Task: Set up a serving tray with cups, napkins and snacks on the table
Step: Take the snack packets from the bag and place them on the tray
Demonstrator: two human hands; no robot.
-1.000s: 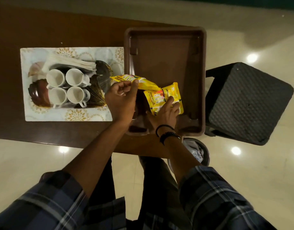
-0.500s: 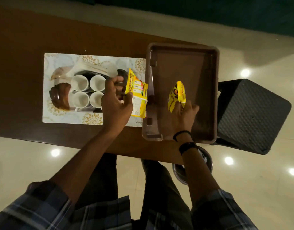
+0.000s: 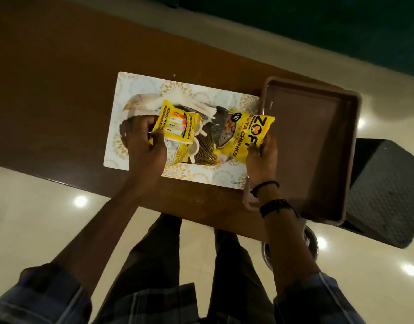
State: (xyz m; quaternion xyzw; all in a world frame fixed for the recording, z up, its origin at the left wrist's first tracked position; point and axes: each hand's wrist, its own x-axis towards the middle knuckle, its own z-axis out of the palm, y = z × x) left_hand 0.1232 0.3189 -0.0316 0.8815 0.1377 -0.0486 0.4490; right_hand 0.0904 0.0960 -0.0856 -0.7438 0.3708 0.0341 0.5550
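My left hand (image 3: 144, 146) grips a yellow snack packet (image 3: 175, 132), back side up, above the white cups (image 3: 194, 146) on the serving tray (image 3: 210, 146). My right hand (image 3: 262, 157) holds a second yellow packet (image 3: 244, 134) of soya chunks over the tray's right part. The packets and my hands hide most of the cups. White napkins (image 3: 189, 105) lie along the tray's far side. The tray rests on a floral placemat (image 3: 135, 90) on the brown table (image 3: 49, 90).
A brown plastic bin (image 3: 318, 141) with nothing in it sits on the table's right end, just right of the placemat. A dark stool (image 3: 386, 190) stands beyond it on the floor. A steel bowl (image 3: 268, 256) is on the floor by my legs.
Both hands moved left with their packets, out of the brown bin and over the serving tray. The right packet now faces up. The view shifted, so the table appears further right.
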